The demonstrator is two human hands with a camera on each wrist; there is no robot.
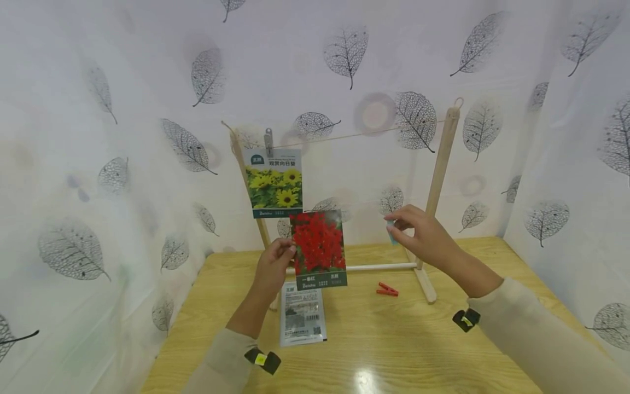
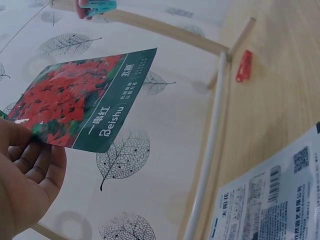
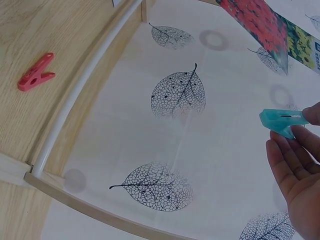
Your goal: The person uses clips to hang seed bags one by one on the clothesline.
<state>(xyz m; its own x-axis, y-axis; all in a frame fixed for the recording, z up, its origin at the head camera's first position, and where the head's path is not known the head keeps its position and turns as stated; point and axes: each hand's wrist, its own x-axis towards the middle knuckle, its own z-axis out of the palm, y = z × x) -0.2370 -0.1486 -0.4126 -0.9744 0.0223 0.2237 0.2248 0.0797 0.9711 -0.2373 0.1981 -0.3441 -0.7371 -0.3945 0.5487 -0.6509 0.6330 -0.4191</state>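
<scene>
My left hand (image 1: 273, 265) pinches the left edge of a seed packet with red flowers (image 1: 319, 246), held upright in front of the wooden frame. In the left wrist view, the left thumb and fingers grip that packet's (image 2: 75, 100) edge. A light blue clothespin (image 3: 282, 120) is pinched in my right hand (image 1: 423, 232), to the right of the red packet and apart from it. From the string hangs a sunflower seed packet (image 1: 274, 186), held by a grey clip (image 1: 268, 142). Part of it sits just above and behind the red packet.
The wooden frame's right post (image 1: 443, 158) carries the string (image 1: 344, 137) across to the left post. On the table (image 1: 374, 334) lie a red clothespin (image 1: 387, 289) and another seed packet (image 1: 302, 320), its printed back up. A white bar (image 1: 374, 267) joins the frame's feet.
</scene>
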